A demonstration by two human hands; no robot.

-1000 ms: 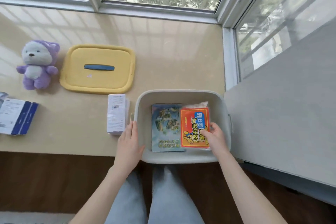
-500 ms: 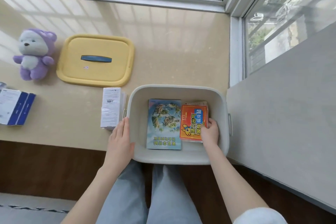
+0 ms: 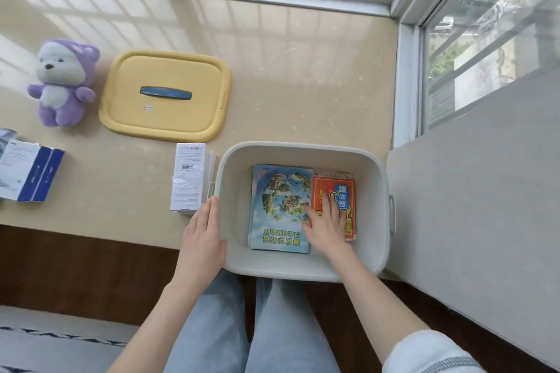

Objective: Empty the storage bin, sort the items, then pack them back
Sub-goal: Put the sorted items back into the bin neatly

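A pale grey storage bin (image 3: 303,272) stands at the near edge of the beige sill. Inside it lie a blue picture book (image 3: 278,191) on the left and an orange packet (image 3: 345,191) on the right. My right hand (image 3: 325,227) lies flat inside the bin, fingers straight, across the seam between book and packet. My left hand (image 3: 203,230) rests with straight fingers against the bin's outer left wall. A white box (image 3: 189,179) lies just left of the bin.
The bin's yellow lid (image 3: 165,94) with a blue handle lies further back. A purple plush toy (image 3: 65,82) sits at the far left, and a blue-and-white box (image 3: 27,172) lies at the left edge. A grey ledge (image 3: 472,206) rises to the right; window frames run behind.
My right hand let go of the orange packet, which now lies flat in the bin, and slid left onto it and the book. The left hand stayed on the bin's side.
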